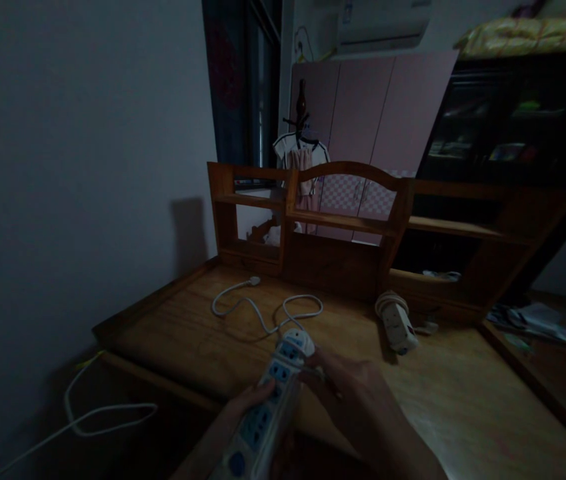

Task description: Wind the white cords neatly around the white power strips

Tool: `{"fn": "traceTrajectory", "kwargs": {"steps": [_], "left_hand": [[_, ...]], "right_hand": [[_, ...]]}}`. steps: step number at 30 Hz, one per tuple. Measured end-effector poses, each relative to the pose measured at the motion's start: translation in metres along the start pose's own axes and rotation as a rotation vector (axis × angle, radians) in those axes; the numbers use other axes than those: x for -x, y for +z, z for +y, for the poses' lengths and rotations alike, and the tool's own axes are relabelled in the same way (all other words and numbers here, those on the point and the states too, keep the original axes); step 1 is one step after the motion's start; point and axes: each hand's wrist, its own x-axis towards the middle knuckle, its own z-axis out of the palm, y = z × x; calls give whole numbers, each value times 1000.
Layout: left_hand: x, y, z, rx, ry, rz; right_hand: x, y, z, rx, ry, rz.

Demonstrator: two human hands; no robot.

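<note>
A white power strip point(263, 407) with blue socket faces is tilted up over the desk's front edge. My left hand point(235, 417) is closed around its near half, thumb on the socket side. At the strip's far end, a pale stretch of cord point(290, 361) crosses the face and runs to the fingers of my right hand point(353, 387). Those fingers are closed on it, though the dim light blurs the grip. The loose part of the white cord point(257, 310) curves over the desktop beyond, ending in a plug point(254, 281).
On the wooden desk point(443, 393), a second power strip point(397, 325) lies to the right, its cord wrapped around it. A wooden shelf unit point(335, 257) lines the desk's back. Another white cable point(107, 408) loops beyond the left edge, near the wall point(83, 167).
</note>
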Motion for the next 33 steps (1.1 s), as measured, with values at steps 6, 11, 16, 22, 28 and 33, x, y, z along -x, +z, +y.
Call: {"fn": "traceTrajectory", "kwargs": {"steps": [6,11,16,22,28,33], "left_hand": [[9,21,-8,81,-22,-46],[7,39,-9,133,138,59],[9,50,-11,111,315,125],[6,46,-24,142,397,164],[5,39,-35,114,332,-84],[-5,28,-31,37,233,-166]], "right_hand": [[-2,-8,-2,-311,123,100],[-1,0,-8,-410,211,222],[2,12,1,-477,290,284],[8,22,7,-618,322,231],[7,30,23,-867,267,101],[9,47,48,-1242,151,-109]]}}
